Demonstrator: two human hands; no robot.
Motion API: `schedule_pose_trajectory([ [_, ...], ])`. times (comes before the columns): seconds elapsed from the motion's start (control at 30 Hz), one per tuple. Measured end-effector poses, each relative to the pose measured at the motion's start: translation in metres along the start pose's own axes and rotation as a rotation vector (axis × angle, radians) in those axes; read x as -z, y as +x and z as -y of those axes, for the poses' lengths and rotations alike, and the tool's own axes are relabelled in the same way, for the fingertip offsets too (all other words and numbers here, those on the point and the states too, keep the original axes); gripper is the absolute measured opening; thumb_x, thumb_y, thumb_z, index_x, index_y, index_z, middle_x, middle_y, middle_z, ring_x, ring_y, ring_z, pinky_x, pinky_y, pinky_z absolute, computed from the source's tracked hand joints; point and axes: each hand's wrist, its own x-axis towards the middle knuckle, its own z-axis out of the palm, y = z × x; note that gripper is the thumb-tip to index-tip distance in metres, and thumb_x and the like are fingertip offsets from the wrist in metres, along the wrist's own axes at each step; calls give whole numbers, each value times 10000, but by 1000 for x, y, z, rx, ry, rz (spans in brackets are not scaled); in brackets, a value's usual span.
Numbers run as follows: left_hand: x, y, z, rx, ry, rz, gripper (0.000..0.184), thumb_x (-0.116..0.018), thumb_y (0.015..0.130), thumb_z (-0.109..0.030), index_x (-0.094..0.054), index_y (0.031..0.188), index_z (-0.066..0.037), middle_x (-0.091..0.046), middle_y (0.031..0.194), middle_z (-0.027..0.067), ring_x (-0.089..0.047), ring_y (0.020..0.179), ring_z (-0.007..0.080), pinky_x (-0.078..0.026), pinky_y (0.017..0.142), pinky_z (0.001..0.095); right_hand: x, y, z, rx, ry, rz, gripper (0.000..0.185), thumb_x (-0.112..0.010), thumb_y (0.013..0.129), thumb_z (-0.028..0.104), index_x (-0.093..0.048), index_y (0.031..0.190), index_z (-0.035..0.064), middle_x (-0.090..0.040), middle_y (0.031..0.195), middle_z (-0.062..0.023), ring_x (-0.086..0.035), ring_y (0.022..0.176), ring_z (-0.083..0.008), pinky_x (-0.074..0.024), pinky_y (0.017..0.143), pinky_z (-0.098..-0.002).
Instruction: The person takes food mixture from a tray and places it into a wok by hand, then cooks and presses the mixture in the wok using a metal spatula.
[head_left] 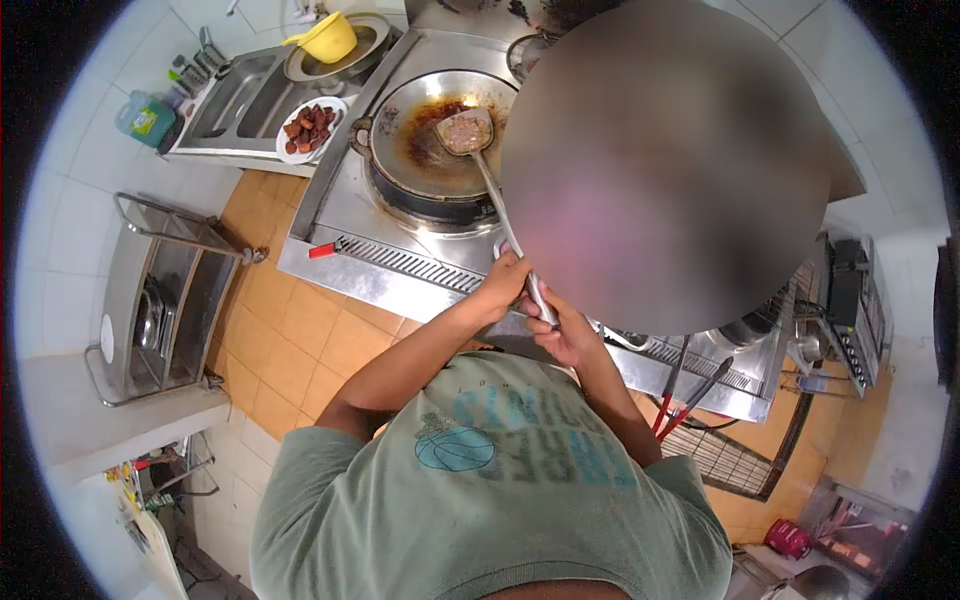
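Observation:
A long-handled metal wok spatula (497, 192) slants across the stove, with its handle end in both of my hands. My left hand (508, 282) is closed round the lower handle. My right hand (562, 330) is closed on the handle's end, close to my shirt. The spatula's blade is over the wok and carries a small heap of pale pinkish-brown chopped food (466, 130). Brown, oily residue coats the inside of the wok (400, 172), which sits on a burner. A large round blur hides the area right of the wok.
A white plate (287, 152) of browned chunks (309, 128) stands left of the stove, by the double sink (222, 103). A yellow dipper (328, 40) rests in a metal basin. At left is a steel trolley (190, 300); red-handled tongs (690, 392) hang at the stove's right front.

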Motion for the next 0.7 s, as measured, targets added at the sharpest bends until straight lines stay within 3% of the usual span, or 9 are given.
schedule_pose_trajectory([
  [0.1, 2, 0, 3, -56, -52, 24, 199, -466, 911, -254, -500, 878, -60, -523, 733, 36, -509, 618, 115, -427, 425, 240, -22, -6, -3, 91, -128, -86, 243, -446, 951, 296, -437, 1148, 152, -422, 733, 6, -359, 489, -62, -269, 380, -157],
  [0.13, 5, 0, 3, -54, -47, 65, 179, -454, 913, -236, -488, 896, -61, -519, 739, 32, -512, 632, 116, -453, 441, 243, -17, -3, -6, 92, -172, -62, 320, -406, 964, 267, -349, 1277, 225, -411, 745, -6, -369, 509, -81, -248, 388, -168],
  [0.23, 3, -16, -9, -13, -15, 54, 162, -434, 915, -218, -478, 917, -62, -519, 774, 29, -511, 638, 116, -447, 431, 239, -17, -2, -12, 107, -234, -39, 364, -402, 965, 245, -308, 1316, 225, -409, 739, -10, -371, 505, -84, -258, 395, -174],
  [0.43, 11, -20, 0, -132, -94, 18, 153, -409, 916, -198, -467, 930, -58, -522, 844, 30, -500, 691, 117, -458, 528, 237, -29, -3, -20, 141, -337, -16, 415, -376, 970, 227, -243, 1363, 216, -411, 729, -18, -363, 491, -80, -259, 402, -185],
  [0.53, 17, -29, -5, -124, -173, 60, 142, -405, 924, -194, -436, 968, -62, -498, 825, 24, -502, 612, 120, -448, 450, 245, -51, -6, -28, 173, -412, -124, 373, -384, 970, 241, -303, 1331, 198, -408, 713, -7, -343, 461, -63, -257, 395, -180],
  [0.63, 24, -35, -5, -132, -220, 55, 133, -383, 919, -169, -409, 985, -57, -493, 842, 29, -511, 588, 135, -464, 370, 250, -58, -2, -34, 188, -497, -130, 441, -375, 972, 240, -234, 1390, 223, -406, 708, -9, -347, 453, -65, -262, 397, -181],
  [0.7, 30, -40, -6, -117, -229, 102, 160, -380, 925, -175, -433, 1016, -54, -508, 854, 25, -502, 673, 117, -456, 500, 230, -62, -1, -38, 176, -523, -147, 466, -370, 972, 242, -203, 1407, 229, -407, 705, -11, -344, 449, -66, -270, 397, -184],
])
